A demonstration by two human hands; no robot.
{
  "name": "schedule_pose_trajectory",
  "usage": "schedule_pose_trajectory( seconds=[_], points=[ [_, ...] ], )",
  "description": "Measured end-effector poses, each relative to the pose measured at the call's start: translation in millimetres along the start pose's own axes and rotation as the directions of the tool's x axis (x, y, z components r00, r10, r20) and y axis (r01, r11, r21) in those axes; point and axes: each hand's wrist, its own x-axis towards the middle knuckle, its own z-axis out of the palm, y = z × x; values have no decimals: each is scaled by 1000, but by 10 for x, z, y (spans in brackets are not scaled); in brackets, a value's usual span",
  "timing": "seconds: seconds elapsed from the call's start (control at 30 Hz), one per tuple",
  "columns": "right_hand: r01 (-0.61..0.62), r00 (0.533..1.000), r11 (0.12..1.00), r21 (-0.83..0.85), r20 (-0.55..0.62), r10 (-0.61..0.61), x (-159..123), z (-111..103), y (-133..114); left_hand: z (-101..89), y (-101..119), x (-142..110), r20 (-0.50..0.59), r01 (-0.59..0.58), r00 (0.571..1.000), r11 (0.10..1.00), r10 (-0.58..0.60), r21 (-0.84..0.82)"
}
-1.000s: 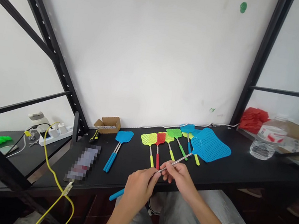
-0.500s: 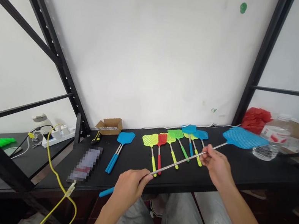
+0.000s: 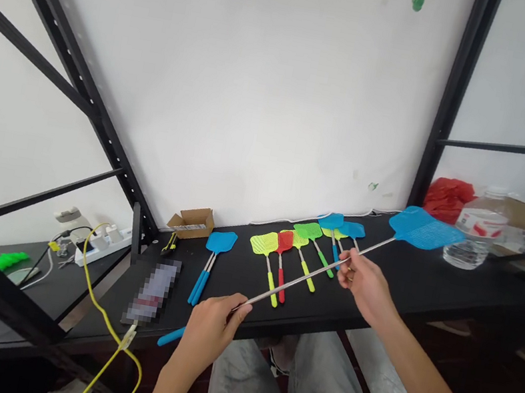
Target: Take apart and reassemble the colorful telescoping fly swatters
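Note:
A blue fly swatter (image 3: 424,228) with a long extended metal rod slants across in front of me, its head up at the right. My left hand (image 3: 214,323) is closed around the rod near the blue handle (image 3: 171,336), which sticks out beyond the hand at the left. Farther up the rod, my right hand (image 3: 364,282) pinches it with thumb and fingers. Beneath the rod lie several shorter swatters, among them a yellow one (image 3: 264,243), a red one (image 3: 285,244) and a green one (image 3: 308,231). Two blue-handled swatters (image 3: 220,242) overlap on the left.
On the black shelf (image 3: 237,280) are an open cardboard box (image 3: 193,223), a blurred-out flat object (image 3: 153,291) and a yellow cable (image 3: 103,311). A water bottle (image 3: 478,228) and a red bag (image 3: 449,199) stand at right. Black metal posts (image 3: 449,101) rise on both sides.
Both hands have shifted slightly left with the extended swatter. My right hand has moved a little along with the rod, and the camera view has tilted slightly.

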Motion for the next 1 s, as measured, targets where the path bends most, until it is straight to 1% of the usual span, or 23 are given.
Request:
schedule_pose_trajectory(
  seconds=[0.07, 0.17, 0.23, 0.27, 0.33, 0.4, 0.53, 0.63, 0.83, 1.0],
  points=[
    [-49, 994, 998, -41, 94, 53, -97, 134, 84, -29, 18, -12, 0, 3, 1000, 1000, -3, 1],
    [-102, 961, 990, -93, 246, 122, -239, 302, 192, -46, 64, -15, -1, -16, 1000, 1000, 16, 5],
    [-119, 942, 988, -100, 303, 145, -295, 363, 228, -45, 96, -16, -12, -31, 999, 999, 31, 19],
    [-119, 940, 987, -103, 308, 146, -307, 377, 232, -44, 111, -18, -18, -37, 999, 999, 37, 30],
    [-105, 950, 989, -108, 282, 132, -304, 383, 217, -46, 142, -25, -27, -47, 998, 997, 49, 56],
    [-69, 970, 991, -116, 225, 94, -284, 379, 179, -60, 171, -33, -32, -64, 997, 994, 66, 84],
    [7, 992, 993, -120, 122, 7, -255, 374, 75, -144, 185, -43, -54, -77, 995, 990, 83, 120],
    [61, 996, 994, -92, 74, -54, -235, 320, -29, -238, 155, -58, -81, -83, 992, 988, 94, 130],
    [140, 990, 989, -39, -6, -141, -152, 133, -236, -398, 109, -125, -102, -103, 988, 986, 117, 133],
    [164, 986, 986, 28, -30, -163, -160, 136, -261, -460, 72, -147, -106, -120, 986, 986, 132, 116]
  ],
)
